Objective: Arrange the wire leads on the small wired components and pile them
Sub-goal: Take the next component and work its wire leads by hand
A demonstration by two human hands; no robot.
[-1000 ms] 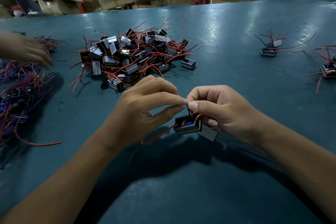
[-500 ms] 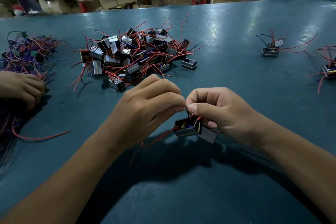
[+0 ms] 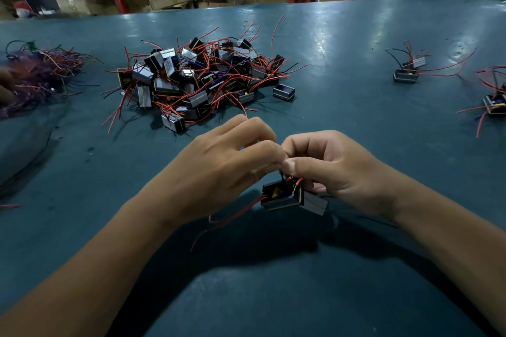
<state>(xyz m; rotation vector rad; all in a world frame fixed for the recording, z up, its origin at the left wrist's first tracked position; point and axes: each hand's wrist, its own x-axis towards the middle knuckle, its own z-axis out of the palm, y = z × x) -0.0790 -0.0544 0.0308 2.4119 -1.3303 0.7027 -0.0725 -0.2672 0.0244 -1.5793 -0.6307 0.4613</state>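
A small black boxed component (image 3: 282,195) with red leads hangs just above the teal table (image 3: 328,107), below my two hands. My left hand (image 3: 227,164) and my right hand (image 3: 331,169) meet fingertip to fingertip above it, each pinching a wire lead at the top of the component. A second grey block (image 3: 315,203) sits against its right side, under my right hand. A long red lead (image 3: 232,217) trails down and left from the component. Beyond my hands lies a large heap of similar components (image 3: 197,82) with tangled red wires.
One empty black shell (image 3: 284,92) sits right of the heap. Two wired components (image 3: 406,71) lie at the far right, another (image 3: 494,107) at the right edge. A tangle of loose wires (image 3: 41,71) is at the left, with another person's hand (image 3: 5,87) at its edge. Cardboard boxes stand beyond the table.
My hands stayed together on the leads, with the left fingers curling tighter. The other person's hand at the left has drawn back to the frame edge, uncovering the wire tangle.
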